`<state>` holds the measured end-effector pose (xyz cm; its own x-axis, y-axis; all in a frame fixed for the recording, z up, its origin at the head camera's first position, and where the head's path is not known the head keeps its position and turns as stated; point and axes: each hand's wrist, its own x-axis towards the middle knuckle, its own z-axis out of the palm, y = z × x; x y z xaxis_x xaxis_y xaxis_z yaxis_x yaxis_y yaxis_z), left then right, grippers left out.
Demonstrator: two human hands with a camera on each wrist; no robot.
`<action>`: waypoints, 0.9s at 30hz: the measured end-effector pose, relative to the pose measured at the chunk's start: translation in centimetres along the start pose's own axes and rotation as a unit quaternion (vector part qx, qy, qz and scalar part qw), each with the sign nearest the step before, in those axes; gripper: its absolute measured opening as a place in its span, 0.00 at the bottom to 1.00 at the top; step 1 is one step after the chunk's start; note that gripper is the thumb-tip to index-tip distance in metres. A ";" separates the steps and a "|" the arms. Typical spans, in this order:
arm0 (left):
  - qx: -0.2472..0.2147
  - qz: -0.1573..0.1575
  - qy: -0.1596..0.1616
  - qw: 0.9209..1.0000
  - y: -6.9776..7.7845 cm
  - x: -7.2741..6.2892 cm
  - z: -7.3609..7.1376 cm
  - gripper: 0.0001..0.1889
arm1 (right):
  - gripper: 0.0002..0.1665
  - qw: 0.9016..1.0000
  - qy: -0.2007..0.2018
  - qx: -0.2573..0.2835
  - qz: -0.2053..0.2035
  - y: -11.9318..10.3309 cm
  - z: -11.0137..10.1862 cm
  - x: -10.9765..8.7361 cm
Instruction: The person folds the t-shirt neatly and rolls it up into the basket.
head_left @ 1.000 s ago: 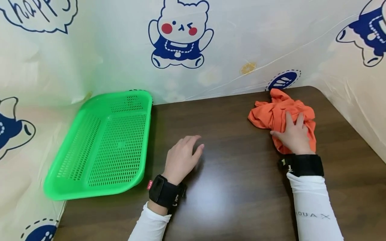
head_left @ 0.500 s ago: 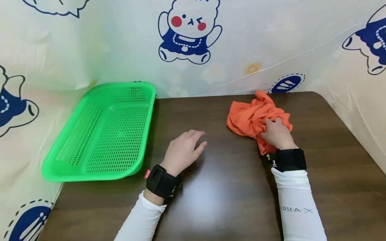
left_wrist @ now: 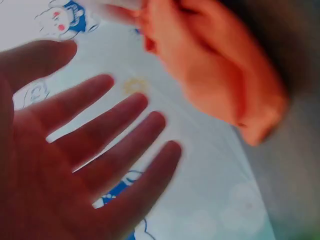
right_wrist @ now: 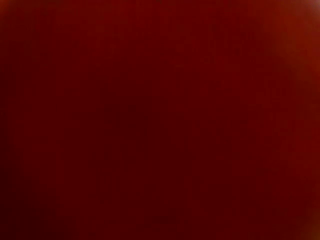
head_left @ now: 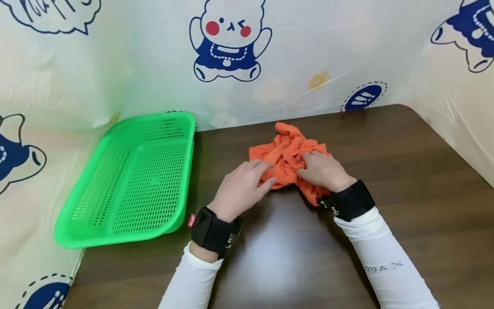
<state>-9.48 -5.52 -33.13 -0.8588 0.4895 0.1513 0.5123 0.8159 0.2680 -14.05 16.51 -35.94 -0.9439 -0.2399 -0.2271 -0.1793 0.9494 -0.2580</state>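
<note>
A crumpled orange cloth (head_left: 283, 156) is bunched up at the middle of the table, in the head view. My right hand (head_left: 325, 171) grips its right side, fingertips sunk into the folds. At the cloth's left edge is my left hand (head_left: 240, 185), fingers loosely extended and holding nothing. The left wrist view shows that hand (left_wrist: 95, 150) with spread fingers, a gap between them and the blurred orange cloth (left_wrist: 215, 65). Only dark red fills the right wrist view, so the right fingertips are hidden there.
A green perforated plastic basket (head_left: 154, 180) stands left of the hands on the brown wooden table (head_left: 278, 266). A pale sheet (head_left: 154, 64) printed with cartoon bears hangs behind the table and along its sides.
My right hand has closed on the cloth and brought it leftward from the table's far right to the middle. The left hand has shifted slightly, and its fingertips now overlap the cloth's edge.
</note>
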 end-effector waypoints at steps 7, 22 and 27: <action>-0.007 -0.042 -0.060 0.997 1.0 1.2 -0.3 0.24 | 0.18 0.999 0.001 -0.008 -0.049 -1.8 0.3 -0.5; -0.025 -0.051 0.016 0.998 0.4 1.3 -0.8 0.10 | 0.03 0.985 0.094 0.000 -0.143 -4.5 -2.4 -3.5; -0.044 -0.057 0.047 0.996 0.7 1.1 -1.0 0.13 | 0.14 0.977 0.157 -0.004 -0.142 -5.1 -2.8 -4.5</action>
<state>-10.09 -4.73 -31.81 -0.9106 0.3606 0.2021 0.4119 0.8324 0.3706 -9.64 13.31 -30.96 -0.8944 -0.4210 0.1513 -0.4469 0.8556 -0.2613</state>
